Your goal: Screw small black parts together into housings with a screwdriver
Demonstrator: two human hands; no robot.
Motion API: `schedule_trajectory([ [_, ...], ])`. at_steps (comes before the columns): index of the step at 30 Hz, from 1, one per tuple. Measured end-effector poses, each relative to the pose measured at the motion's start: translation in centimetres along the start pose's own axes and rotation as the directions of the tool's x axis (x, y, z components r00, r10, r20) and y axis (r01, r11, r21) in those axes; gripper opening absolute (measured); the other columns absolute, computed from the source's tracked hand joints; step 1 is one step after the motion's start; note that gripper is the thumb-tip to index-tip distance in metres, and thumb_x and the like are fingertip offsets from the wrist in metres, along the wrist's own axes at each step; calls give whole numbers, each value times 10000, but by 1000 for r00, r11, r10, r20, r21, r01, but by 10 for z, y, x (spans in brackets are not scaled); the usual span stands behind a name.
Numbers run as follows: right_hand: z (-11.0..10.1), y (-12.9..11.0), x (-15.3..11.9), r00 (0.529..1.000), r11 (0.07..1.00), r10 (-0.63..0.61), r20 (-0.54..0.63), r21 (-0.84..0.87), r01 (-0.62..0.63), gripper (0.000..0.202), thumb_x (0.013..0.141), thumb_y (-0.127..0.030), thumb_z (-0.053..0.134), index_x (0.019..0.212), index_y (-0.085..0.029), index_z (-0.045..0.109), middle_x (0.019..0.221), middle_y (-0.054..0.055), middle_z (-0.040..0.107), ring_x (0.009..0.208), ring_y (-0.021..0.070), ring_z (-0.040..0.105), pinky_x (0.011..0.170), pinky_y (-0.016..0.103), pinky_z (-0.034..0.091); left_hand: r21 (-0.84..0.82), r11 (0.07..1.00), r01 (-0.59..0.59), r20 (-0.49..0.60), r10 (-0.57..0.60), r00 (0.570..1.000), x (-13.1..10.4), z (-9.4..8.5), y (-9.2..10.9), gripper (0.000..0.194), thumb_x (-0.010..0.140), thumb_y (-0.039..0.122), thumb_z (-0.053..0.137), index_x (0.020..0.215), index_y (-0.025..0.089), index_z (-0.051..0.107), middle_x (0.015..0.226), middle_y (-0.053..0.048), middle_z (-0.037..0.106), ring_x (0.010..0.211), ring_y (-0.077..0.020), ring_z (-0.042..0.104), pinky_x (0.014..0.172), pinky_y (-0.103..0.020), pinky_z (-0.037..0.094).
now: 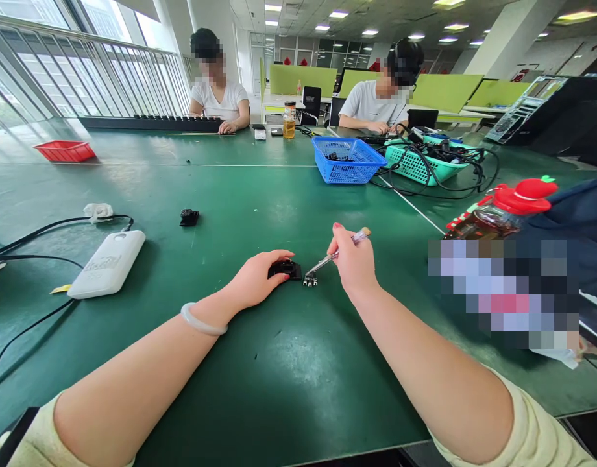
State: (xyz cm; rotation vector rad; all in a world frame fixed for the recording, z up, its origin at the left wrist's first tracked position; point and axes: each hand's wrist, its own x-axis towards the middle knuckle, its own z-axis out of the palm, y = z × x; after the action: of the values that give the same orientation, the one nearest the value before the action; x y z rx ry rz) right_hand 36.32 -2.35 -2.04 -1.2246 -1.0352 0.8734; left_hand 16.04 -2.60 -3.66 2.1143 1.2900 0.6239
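My left hand [255,279], with a pale bangle at its wrist, is closed around the left side of a small black part [289,268] lying on the green table [279,350]. Between the fingers of my right hand [354,259] is a slim metal tool [331,257] with a tan end, slanting down to the left. Its tip meets or hovers just over a little cluster of dark and silvery pieces [310,280], right beside the black part. Whether the tip touches them I cannot tell.
A white power bank [108,264] with cables lies left, near a small black item [189,217]. Farther back are a red tray [65,151], a blue basket [347,170] and a teal basket [425,167] with cables. A red-lidded bottle [503,211] stands right. Two people sit opposite.
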Motion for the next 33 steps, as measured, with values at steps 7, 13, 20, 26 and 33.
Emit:
schedule_trajectory([
  [7, 7, -2, -16, 943, 949, -231, 241, -160, 273, 499, 895, -525, 559, 510, -209, 583, 481, -26, 468, 489, 106, 421, 529, 262, 330, 14, 1000, -26, -3, 26, 1000, -1, 0, -2, 501, 797, 255, 651, 1296, 232, 612, 1275, -69, 680, 1172, -271, 626, 1072, -457, 469],
  [13, 8, -6, -21, 904, 893, -275, 327, -262, 366, 494, 896, -517, 560, 512, -207, 590, 497, -19, 495, 521, 117, 447, 550, 260, 332, 3, 999, -51, -22, 51, 998, 0, 1, -2, 458, 820, 249, 628, 1278, 238, 620, 1272, -61, 684, 1171, -263, 625, 1073, -454, 466],
  [20, 5, -8, -24, 919, 895, -335, 208, -235, 379, 578, 941, -543, 481, 472, -206, 514, 467, -12, 459, 494, 120, 436, 547, 274, 336, 77, 996, -39, -60, 44, 997, 0, 2, -1, 434, 842, 241, 616, 1276, 238, 618, 1257, -57, 690, 1152, -262, 631, 1060, -442, 477],
  [26, 8, -6, -22, 910, 882, -266, 317, -301, 362, 575, 917, -593, 501, 489, -209, 520, 462, -24, 439, 482, 114, 408, 506, 261, 306, 72, 997, -40, -54, 44, 998, 0, 0, 2, 446, 826, 226, 616, 1272, 241, 621, 1258, -58, 690, 1165, -266, 623, 1070, -456, 467],
  [33, 5, -13, -27, 901, 864, -371, 226, -271, 424, 573, 914, -616, 494, 509, -212, 513, 495, -14, 444, 509, 123, 403, 547, 270, 325, 72, 997, -40, -59, 44, 997, 0, 1, 0, 448, 820, 219, 624, 1268, 238, 618, 1257, -55, 691, 1164, -267, 627, 1068, -446, 471],
])
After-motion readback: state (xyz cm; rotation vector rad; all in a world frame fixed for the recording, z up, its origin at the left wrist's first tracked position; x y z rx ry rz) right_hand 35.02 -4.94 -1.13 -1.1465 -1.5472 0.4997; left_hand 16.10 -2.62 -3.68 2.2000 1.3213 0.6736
